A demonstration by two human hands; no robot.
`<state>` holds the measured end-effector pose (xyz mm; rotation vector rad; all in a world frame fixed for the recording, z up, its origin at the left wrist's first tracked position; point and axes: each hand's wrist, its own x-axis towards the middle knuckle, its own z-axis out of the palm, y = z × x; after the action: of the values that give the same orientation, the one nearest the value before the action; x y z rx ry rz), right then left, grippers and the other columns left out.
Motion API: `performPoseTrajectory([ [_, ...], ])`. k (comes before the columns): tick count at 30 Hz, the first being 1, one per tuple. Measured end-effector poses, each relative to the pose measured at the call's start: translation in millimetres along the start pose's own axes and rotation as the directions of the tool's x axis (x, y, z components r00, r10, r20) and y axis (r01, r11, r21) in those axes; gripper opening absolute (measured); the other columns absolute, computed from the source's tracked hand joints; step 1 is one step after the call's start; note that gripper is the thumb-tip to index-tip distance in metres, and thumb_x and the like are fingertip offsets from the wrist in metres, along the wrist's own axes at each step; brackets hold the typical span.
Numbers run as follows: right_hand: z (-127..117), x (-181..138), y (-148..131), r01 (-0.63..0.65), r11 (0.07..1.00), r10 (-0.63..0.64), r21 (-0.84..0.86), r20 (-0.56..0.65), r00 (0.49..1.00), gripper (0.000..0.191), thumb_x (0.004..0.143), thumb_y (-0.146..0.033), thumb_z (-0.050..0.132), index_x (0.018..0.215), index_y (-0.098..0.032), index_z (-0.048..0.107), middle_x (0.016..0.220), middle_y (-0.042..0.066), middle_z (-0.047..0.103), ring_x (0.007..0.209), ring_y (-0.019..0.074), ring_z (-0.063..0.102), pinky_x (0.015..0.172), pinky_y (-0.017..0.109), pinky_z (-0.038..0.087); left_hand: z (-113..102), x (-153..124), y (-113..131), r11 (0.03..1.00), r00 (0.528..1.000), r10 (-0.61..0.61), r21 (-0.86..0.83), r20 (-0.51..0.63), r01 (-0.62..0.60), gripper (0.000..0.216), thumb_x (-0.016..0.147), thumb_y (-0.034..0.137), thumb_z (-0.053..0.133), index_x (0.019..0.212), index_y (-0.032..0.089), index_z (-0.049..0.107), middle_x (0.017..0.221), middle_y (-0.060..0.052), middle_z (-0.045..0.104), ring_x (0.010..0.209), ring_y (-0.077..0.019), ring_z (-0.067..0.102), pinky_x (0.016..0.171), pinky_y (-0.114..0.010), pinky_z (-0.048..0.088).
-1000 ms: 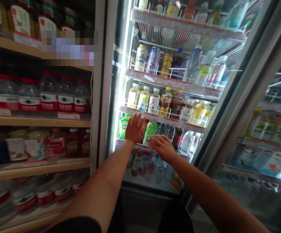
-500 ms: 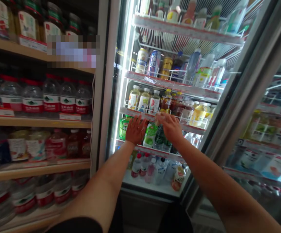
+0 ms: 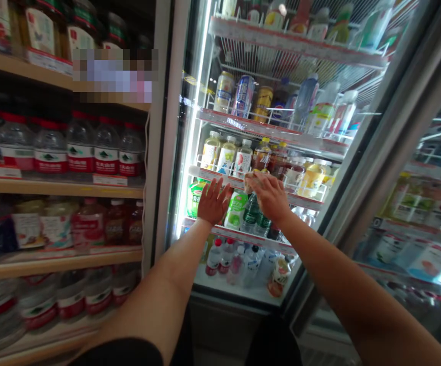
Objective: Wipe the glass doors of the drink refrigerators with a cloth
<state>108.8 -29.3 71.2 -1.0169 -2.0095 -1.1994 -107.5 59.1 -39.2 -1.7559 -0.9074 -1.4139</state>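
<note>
Here, glass door (image 3: 277,133) beside wooden shelves (image 3: 60,188).

Observed from where I stand: a white light strip (image 3: 197,107) glares along the left edge of the cooler (image 3: 239,295). Wooden shelves (image 3: 60,188) at left stand dim, recesses near black. Softness and stretching affect the right-hand cabinet (image 3: 405,228) (a pixelated patch (image 3: 115,76) masks one upper-left spot).
</note>
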Motion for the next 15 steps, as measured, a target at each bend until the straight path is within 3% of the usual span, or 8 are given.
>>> performPoseTrajectory([
  [2,0.5,-0.4,1.1,-0.004,1.000,0.004,0.001,0.001,1.000,0.055,0.093,-0.012,0.047,0.144,-0.031,0.049,0.149,0.006,0.047,0.127,0.0296,0.040,0.102,0.045,0.037,-0.1,0.1,-0.1,1.000,1.000,0.008,0.003,-0.010,-0.008,0.053,0.097,0.032,0.042,0.150,0.023,0.039,0.159,-0.008,0.032,0.152,-0.0240,0.013,0.124,-0.050,0.018],
  [6,2.0,-0.2,5.2,-0.240,0.970,0.241,0.030,-0.179,0.954,0.055,0.092,-0.011,0.045,0.143,-0.030,0.051,0.146,0.007,0.049,0.124,0.0300,0.043,0.102,0.047,0.037,-0.2,0.2,-0.2,0.999,0.998,0.038,0.030,-0.045,-0.037,0.054,0.097,0.030,0.043,0.150,0.022,0.038,0.158,-0.009,0.033,0.152,-0.0241,0.013,0.124,-0.049,0.018],
  [8,3.2,-2.6,3.6,-0.202,0.979,0.204,0.030,-0.161,0.966,0.054,0.092,-0.011,0.046,0.142,-0.030,0.052,0.146,0.008,0.050,0.124,0.0308,0.043,0.101,0.048,0.037,-0.3,0.3,-0.1,0.999,0.999,0.032,0.024,-0.036,-0.031,0.054,0.097,0.031,0.043,0.150,0.022,0.038,0.158,-0.009,0.032,0.152,-0.0243,0.013,0.124,-0.049,0.018],
  [11,4.6,-7.5,-1.2,-0.033,0.999,0.035,0.024,-0.061,0.998,0.050,0.093,-0.014,0.049,0.140,-0.031,0.055,0.145,0.006,0.052,0.126,0.0297,0.043,0.100,0.045,0.038,-0.4,0.4,0.1,1.000,1.000,0.018,0.006,-0.020,-0.018,0.054,0.097,0.032,0.043,0.150,0.023,0.038,0.159,-0.008,0.032,0.152,-0.0241,0.013,0.124,-0.049,0.017],
  [15,4.9,-7.4,-3.9,-0.148,0.989,0.150,0.031,-0.127,0.980,0.048,0.094,-0.014,0.047,0.137,-0.030,0.057,0.143,0.006,0.055,0.123,0.0286,0.045,0.099,0.044,0.038,-1.0,0.3,0.0,0.999,0.999,0.036,0.025,-0.031,-0.035,0.054,0.097,0.031,0.042,0.150,0.022,0.037,0.159,-0.009,0.032,0.152,-0.0245,0.014,0.123,-0.050,0.019],
])
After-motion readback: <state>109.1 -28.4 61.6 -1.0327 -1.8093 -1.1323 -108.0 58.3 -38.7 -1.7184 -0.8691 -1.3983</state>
